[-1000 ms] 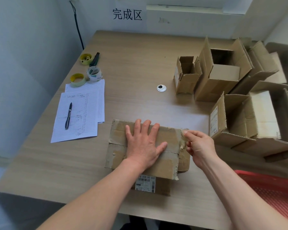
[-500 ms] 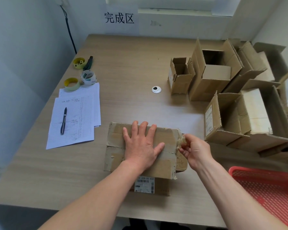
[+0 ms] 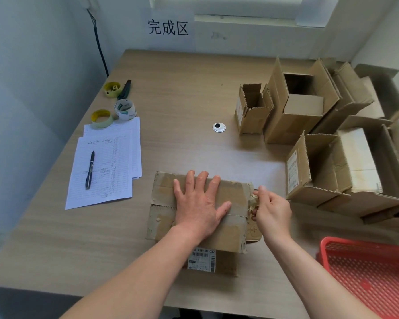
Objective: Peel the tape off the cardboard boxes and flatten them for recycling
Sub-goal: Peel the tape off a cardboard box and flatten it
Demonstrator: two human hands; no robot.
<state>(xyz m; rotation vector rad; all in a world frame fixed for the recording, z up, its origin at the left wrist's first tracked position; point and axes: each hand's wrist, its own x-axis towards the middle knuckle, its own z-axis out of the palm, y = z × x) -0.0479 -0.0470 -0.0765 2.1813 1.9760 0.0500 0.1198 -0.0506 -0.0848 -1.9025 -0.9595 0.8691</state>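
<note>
While the left hand [image 3: 199, 203] lies flat with straight fingers [image 3: 202, 181] on the taped box [image 3: 200, 210] at the bench's [image 3: 182, 93] near edge, the right hand [image 3: 271, 209] pinches a crumpled bit of tape [image 3: 252, 202] at its right end. This peel looks barely begun, and the box isn't flattened. Farther right, several open boxes [image 3: 302, 111] stand unflattened, so most work seems left.

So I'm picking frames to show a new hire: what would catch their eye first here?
First the two hands at the near edge of the table: the left hand lies flat on the taped cardboard box while the right hand pinches crumpled tape at the box's right end. Next, the opened boxes crowded along the right, and the red basket at the near right corner.
</note>
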